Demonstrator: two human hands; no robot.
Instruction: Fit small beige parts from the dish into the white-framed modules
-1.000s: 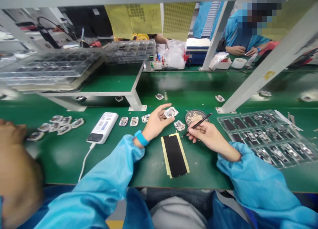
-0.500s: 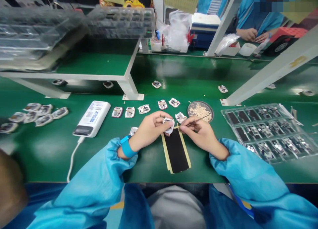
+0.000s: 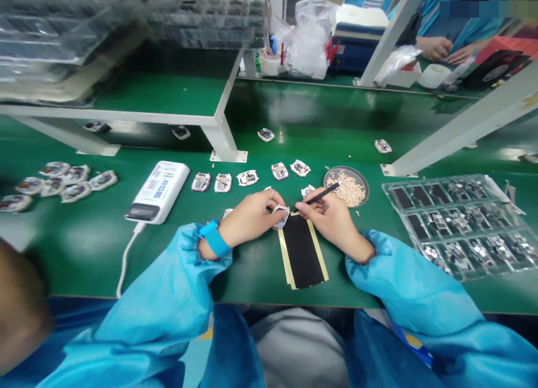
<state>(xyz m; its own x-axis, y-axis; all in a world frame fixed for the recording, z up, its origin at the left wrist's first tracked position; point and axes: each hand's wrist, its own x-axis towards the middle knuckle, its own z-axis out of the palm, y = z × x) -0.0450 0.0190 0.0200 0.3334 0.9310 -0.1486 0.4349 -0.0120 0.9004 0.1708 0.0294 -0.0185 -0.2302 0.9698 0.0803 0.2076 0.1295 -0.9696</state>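
My left hand (image 3: 252, 215), with a blue band at the wrist, pinches a small white watch-like casing (image 3: 281, 216) above the top left of a black sheet. That black sheet (image 3: 302, 253) has pale yellow edges and lies on the green table. Dark tweezers (image 3: 325, 193) are held in my right hand (image 3: 332, 217), their tip pointing toward the casing. Whether the tip holds anything is too small to tell. Behind my right hand sits a round dish (image 3: 357, 189) of small beige pieces. Another white casing (image 3: 307, 190) is partly hidden behind my right fingers.
A white power bank (image 3: 159, 192) with a cable lies left, beside several casings (image 3: 75, 192). A clear tray (image 3: 420, 248) of parts is at right. Shelf legs (image 3: 222, 138) stand behind. Across the table are a person's hands (image 3: 448, 50); a blurred head is at lower left.
My left hand has tilted the casing and lowered it slightly. The tweezers in my right hand have turned, their tip now toward the casing. The whole view has shifted a little.
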